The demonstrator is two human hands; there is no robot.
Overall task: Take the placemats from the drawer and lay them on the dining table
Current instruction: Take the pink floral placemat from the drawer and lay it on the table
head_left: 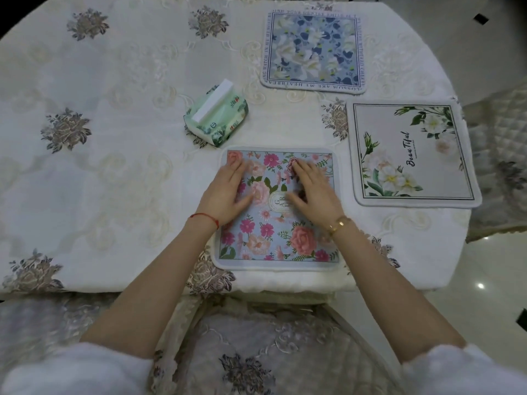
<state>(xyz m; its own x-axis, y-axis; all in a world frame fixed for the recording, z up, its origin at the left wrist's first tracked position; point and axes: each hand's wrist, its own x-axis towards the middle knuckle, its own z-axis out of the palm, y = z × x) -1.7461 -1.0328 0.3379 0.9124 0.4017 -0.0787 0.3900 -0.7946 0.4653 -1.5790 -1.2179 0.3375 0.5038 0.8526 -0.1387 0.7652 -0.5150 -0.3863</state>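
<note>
The pink-flowered placemat [278, 209] lies flat at the worktop's [114, 172] 6 o'clock edge, the left hand [228, 192] and right hand [312, 189] both open, palms pressing it smooth. Two more mats are already laid — a blue one [312, 51] at 12 o'clock, a white one [410, 153] at 3. A tissue pack [216, 115] sits at 10 o'clock; the 9 o'clock half offers room.

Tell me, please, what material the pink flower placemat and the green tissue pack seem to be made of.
Pink flower placemat: probably printed fabric over soft padding; matte surface, thick rounded pale border, lies flat under both hands.
Green tissue pack: thin plastic film, slightly glossy and wrinkled, with white paper tissue sticking out on top.
</note>
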